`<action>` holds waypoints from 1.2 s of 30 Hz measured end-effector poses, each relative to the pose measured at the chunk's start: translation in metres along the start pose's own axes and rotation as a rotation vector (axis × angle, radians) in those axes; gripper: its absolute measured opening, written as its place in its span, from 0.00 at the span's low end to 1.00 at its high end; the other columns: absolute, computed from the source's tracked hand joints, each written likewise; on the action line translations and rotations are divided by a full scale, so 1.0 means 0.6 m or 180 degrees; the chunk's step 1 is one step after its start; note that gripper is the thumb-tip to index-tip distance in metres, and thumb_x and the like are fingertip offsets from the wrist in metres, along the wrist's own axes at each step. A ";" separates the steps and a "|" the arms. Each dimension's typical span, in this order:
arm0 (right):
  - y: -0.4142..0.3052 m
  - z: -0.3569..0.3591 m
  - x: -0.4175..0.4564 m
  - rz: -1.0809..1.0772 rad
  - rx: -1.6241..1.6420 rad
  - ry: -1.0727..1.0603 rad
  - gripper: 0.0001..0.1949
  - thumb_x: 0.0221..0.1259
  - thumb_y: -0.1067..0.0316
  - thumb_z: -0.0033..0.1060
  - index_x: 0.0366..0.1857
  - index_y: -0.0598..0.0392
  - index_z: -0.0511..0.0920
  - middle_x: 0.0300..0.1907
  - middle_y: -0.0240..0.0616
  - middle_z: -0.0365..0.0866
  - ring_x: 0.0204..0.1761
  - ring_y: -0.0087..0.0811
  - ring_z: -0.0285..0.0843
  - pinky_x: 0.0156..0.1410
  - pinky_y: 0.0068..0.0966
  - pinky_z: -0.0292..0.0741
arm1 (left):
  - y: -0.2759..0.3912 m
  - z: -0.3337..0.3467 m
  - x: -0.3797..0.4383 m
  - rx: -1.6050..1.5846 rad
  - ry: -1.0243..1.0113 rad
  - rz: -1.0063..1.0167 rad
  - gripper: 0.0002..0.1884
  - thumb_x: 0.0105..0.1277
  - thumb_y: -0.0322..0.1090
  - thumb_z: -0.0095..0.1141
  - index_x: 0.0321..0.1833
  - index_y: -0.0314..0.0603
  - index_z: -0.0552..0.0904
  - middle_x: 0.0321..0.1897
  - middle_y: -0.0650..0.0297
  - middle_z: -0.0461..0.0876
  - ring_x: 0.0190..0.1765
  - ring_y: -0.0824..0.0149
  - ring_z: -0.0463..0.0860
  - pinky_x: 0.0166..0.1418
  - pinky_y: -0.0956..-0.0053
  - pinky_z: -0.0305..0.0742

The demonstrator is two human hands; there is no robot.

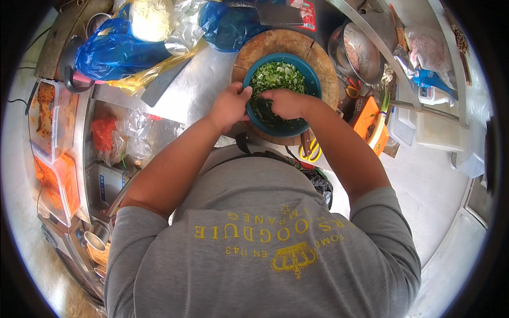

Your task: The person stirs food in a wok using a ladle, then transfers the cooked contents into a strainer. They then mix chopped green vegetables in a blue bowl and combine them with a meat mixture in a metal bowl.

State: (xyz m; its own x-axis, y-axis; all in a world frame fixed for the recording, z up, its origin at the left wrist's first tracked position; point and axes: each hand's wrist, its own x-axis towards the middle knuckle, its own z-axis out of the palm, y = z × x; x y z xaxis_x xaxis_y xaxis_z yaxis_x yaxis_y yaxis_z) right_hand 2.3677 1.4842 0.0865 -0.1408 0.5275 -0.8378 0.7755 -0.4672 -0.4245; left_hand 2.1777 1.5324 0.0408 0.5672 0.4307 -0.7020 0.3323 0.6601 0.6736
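Note:
A teal bowl (314,75) stands on a round wooden chopping block (330,83), with chopped green onions (280,75) heaped mostly at its far side. My left hand (232,105) grips the bowl's left rim, thumb on top. Inside the bowl, my right hand (286,104) reaches down at the near edge of the greens, its fingers bent; whether they pinch any of the greens is hidden. Close to the block's near edge lie yellow-handled scissors (311,152) beside a brown handle (305,142).
Blue plastic bags (119,55) and a dark flat blade (163,83) lie to the left. A metal bowl (360,51), orange-handled scissors (352,88) and an orange board (368,115) with a leek (377,129) are at the right. Food containers (55,119) stand far left.

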 end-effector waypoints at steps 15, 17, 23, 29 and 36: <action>0.067 0.069 -0.002 -0.0275 -0.0565 0.1994 0.26 0.59 0.71 0.57 0.65 0.60 0.79 0.63 0.63 0.79 0.63 0.57 0.79 0.71 0.42 0.74 | -0.003 -0.001 0.005 0.0009 0.0038 0.0027 0.16 0.84 0.46 0.47 0.60 0.42 0.77 0.51 0.60 0.84 0.47 0.62 0.87 0.50 0.60 0.88; 0.043 0.070 -0.025 -0.0219 -0.0296 0.1386 0.25 0.59 0.69 0.58 0.63 0.57 0.81 0.57 0.60 0.83 0.59 0.55 0.82 0.68 0.43 0.76 | -0.003 -0.004 0.004 -0.0009 0.0042 0.0023 0.16 0.84 0.46 0.47 0.60 0.42 0.77 0.51 0.60 0.84 0.47 0.62 0.87 0.49 0.60 0.88; 0.051 0.006 -0.029 0.0037 -0.0305 0.2794 0.21 0.61 0.65 0.59 0.58 0.55 0.83 0.46 0.53 0.88 0.50 0.55 0.86 0.61 0.44 0.80 | -0.002 -0.004 0.002 -0.0062 0.0049 -0.0031 0.16 0.83 0.46 0.48 0.60 0.41 0.77 0.51 0.59 0.84 0.49 0.62 0.87 0.50 0.61 0.88; 0.014 0.045 0.024 -0.0682 -0.0552 0.2499 0.18 0.62 0.63 0.62 0.53 0.59 0.83 0.49 0.56 0.85 0.52 0.55 0.84 0.60 0.47 0.80 | -0.005 -0.009 0.007 -0.0101 0.0029 -0.0041 0.15 0.83 0.46 0.48 0.58 0.43 0.78 0.48 0.62 0.84 0.45 0.65 0.86 0.46 0.64 0.87; -0.010 0.034 -0.084 -0.0998 -0.0455 0.2847 0.09 0.54 0.72 0.60 0.39 0.57 0.83 0.42 0.53 0.84 0.49 0.56 0.83 0.56 0.49 0.79 | 0.000 -0.027 0.023 -0.0447 0.0007 0.0086 0.16 0.83 0.48 0.49 0.62 0.47 0.75 0.50 0.66 0.84 0.46 0.69 0.84 0.49 0.69 0.81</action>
State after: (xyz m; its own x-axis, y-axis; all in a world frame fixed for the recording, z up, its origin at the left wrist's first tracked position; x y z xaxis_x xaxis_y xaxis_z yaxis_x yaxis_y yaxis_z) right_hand 2.3572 1.4460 0.1242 0.1215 0.9880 -0.0956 0.8586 -0.1529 -0.4894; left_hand 2.1733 1.5480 0.0276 0.5729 0.4507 -0.6846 0.2082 0.7278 0.6534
